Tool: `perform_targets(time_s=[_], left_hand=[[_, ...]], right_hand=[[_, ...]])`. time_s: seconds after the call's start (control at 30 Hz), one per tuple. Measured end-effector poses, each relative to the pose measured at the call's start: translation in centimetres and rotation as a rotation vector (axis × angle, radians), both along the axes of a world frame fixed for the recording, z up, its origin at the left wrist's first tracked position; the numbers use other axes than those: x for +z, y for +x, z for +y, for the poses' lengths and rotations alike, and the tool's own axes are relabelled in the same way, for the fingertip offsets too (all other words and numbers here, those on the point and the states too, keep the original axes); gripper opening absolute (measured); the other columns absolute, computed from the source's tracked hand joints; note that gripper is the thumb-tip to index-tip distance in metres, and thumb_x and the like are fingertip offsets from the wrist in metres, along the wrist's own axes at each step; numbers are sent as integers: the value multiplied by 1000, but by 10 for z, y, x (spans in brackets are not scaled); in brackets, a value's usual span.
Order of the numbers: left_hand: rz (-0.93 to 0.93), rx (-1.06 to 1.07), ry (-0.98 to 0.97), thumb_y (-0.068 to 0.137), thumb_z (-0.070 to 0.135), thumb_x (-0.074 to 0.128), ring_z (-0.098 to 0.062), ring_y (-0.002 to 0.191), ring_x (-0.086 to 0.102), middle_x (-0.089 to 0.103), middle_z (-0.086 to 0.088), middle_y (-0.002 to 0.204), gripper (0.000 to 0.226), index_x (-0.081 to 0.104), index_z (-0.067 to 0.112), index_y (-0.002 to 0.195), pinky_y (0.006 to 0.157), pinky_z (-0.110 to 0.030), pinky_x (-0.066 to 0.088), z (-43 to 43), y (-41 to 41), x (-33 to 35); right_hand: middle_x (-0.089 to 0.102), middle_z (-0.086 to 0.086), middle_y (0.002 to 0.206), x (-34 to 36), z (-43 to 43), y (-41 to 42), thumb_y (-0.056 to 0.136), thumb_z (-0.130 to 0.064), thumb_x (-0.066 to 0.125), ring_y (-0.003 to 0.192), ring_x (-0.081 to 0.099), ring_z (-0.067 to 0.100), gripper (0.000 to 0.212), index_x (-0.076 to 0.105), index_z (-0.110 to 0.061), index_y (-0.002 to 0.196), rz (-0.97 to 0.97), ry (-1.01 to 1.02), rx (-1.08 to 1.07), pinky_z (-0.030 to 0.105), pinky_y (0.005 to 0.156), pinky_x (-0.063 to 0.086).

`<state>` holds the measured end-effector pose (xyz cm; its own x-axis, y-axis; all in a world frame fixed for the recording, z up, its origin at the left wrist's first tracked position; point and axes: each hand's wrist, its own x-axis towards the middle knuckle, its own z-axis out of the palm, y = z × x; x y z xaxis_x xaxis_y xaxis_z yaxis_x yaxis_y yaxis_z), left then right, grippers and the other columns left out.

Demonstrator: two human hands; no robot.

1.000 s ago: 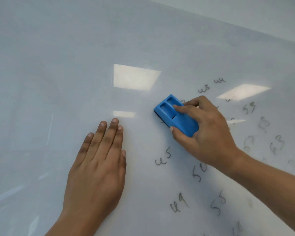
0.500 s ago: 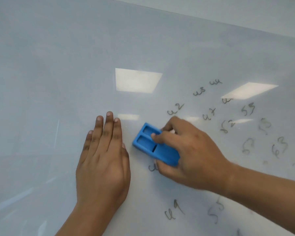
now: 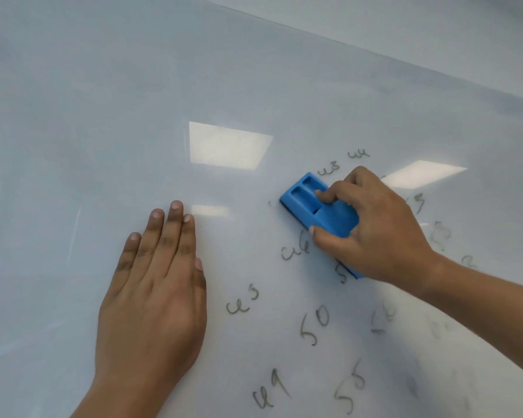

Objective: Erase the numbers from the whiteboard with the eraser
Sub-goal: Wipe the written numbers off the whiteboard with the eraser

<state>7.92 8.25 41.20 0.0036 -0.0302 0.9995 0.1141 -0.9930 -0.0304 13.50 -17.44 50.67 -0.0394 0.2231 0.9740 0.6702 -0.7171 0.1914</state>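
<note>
Glossy whiteboard [image 3: 109, 122] fills the view, its pale surface marked by bright rectangular reflections [image 3: 228, 144] of ceiling lights; its far edge runs diagonally across the upper right. Handwritten grey numbers [image 3: 314, 327] are scattered over the lower right, some crisp, others to the far right smeared into faint streaks. Left hand [image 3: 151, 303] is laid flat on bare board, palm down, fingers straight and close together, gripping nothing. Right hand [image 3: 378, 233] is closed around the eraser [image 3: 317, 208], thumb on the near side, fingers over the top. This blue moulded block of smooth plastic, with two rectangular recesses in its back, is pressed face-down on the board among the upper numbers, just beside "43" [image 3: 329, 168] and above "46" [image 3: 295, 250].

Risk, as judged: light or tilted pressure would likely leave ghosted smears rather than clean board, as the blurred digits suggest. On so slick a surface the bracing palm could slide, and small outlying marks such as "44" [image 3: 358, 153] could be missed.
</note>
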Motion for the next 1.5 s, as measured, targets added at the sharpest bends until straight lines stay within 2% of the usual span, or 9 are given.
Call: perform_targets(time_s=[0.1, 0.27, 0.47, 0.67, 0.83, 1.0, 1.2, 1.37, 1.5], left_hand=[[12, 5, 0, 103, 27, 28, -20, 153, 21, 26, -5, 165, 57, 32, 5, 155, 126, -36, 10, 0, -1, 1], [22, 9, 1, 103, 28, 26, -18, 153, 20, 26, -4, 165, 57, 33, 6, 155, 126, -32, 6, 2, -4, 2], [15, -9, 6, 102, 26, 28, -18, 152, 21, 28, -5, 164, 56, 35, 5, 154, 126, -30, 4, 1, -5, 2], [9, -26, 16, 102, 28, 27, -17, 153, 20, 26, -4, 165, 57, 35, 5, 154, 126, -31, 7, 4, -2, 2], [-12, -34, 16, 102, 28, 26, -17, 153, 19, 27, -4, 165, 57, 34, 5, 154, 126, -34, 10, 4, 1, 1], [-9, -24, 24, 103, 30, 23, -18, 153, 20, 27, -5, 165, 58, 34, 4, 154, 126, -36, 11, 6, 2, 2], [16, -25, 22, 102, 30, 24, -19, 153, 20, 26, -6, 165, 59, 35, 3, 154, 126, -35, 9, 5, -1, 2], [52, -30, 25, 103, 32, 22, -18, 153, 18, 26, -6, 165, 60, 34, 3, 154, 126, -32, 5, 9, -2, 3], [17, -25, 28, 103, 32, 23, -20, 152, 21, 27, -6, 164, 60, 35, 3, 153, 125, -33, 7, 8, 1, 2]], right_hand=[[43, -10, 93, 12, 10, 0, 74, -46, 72, 79, 51, 14, 40, 63, -29, 108, -13, 94, 46, 31, 69, 46], [47, -11, 93, -16, 11, -9, 71, -50, 67, 74, 48, 12, 43, 67, -28, 108, -51, -197, 10, 25, 63, 40], [48, -9, 96, 25, -11, 3, 74, -48, 71, 82, 51, 14, 41, 66, -29, 110, 0, 98, 1, 32, 72, 45], [52, -15, 105, -7, -12, -9, 78, -51, 66, 92, 50, 9, 45, 65, -33, 119, -10, -245, -32, 25, 76, 45], [53, -8, 107, 42, -51, 16, 79, -44, 72, 96, 55, 17, 44, 65, -27, 119, 57, 128, -68, 31, 84, 46], [55, -8, 110, 36, -48, 12, 78, -42, 73, 98, 54, 15, 41, 66, -25, 116, 43, -39, -56, 30, 89, 46], [54, -6, 110, 50, -45, 19, 80, -42, 71, 97, 54, 17, 41, 65, -24, 116, 6, 126, -77, 30, 84, 45], [53, -13, 112, 33, -60, 16, 80, -49, 68, 98, 54, 14, 40, 64, -31, 116, 14, -60, -127, 35, 78, 50], [54, -8, 114, 68, -84, 31, 81, -51, 66, 99, 57, 21, 44, 62, -30, 118, 84, 221, -176, 38, 85, 49]])
